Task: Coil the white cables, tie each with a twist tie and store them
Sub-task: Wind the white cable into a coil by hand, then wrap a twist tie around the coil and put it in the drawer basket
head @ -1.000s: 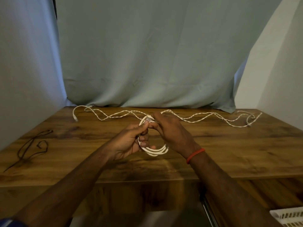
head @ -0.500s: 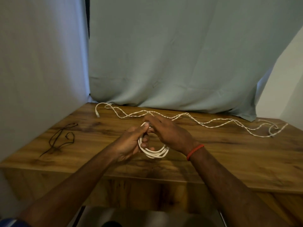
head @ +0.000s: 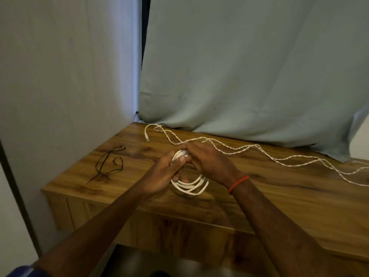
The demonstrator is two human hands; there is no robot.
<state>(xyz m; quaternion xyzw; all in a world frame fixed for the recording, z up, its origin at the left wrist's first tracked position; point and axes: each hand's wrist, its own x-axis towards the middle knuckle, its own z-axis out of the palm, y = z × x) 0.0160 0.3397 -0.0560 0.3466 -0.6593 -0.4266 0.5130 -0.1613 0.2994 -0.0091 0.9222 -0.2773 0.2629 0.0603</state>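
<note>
Big pale green cloth point(head: 249, 66) fills the upper right of the frame, hanging down behind everything. Below it the wooden bench point(head: 279, 196) runs from the centre left out to the right edge. Across the back of that bench a long loose white cable point(head: 259, 148) lies in twisted strands; one plug end rests near the back left corner and the rest trails off toward the right edge.

Now your hands, centre of frame. Your left hand point(head: 161, 176) has its grip closed: fingers curl round the left side of the coiled white cable point(head: 191, 185) and the thumb presses on the top of the bundle. Your right hand point(head: 209, 160) meets it from the right, grip closed too, fingers curled over the same top section and touching the left hand's thumb. The coil hangs between both hands just above the bench, loops showing below your palms. What your fingertips are working up there, I cannot tell.

Left of your hands, well apart, black twist ties point(head: 107, 164) lie tangled on the bench. A red thread band point(head: 238, 183) circles your right wrist.
</note>
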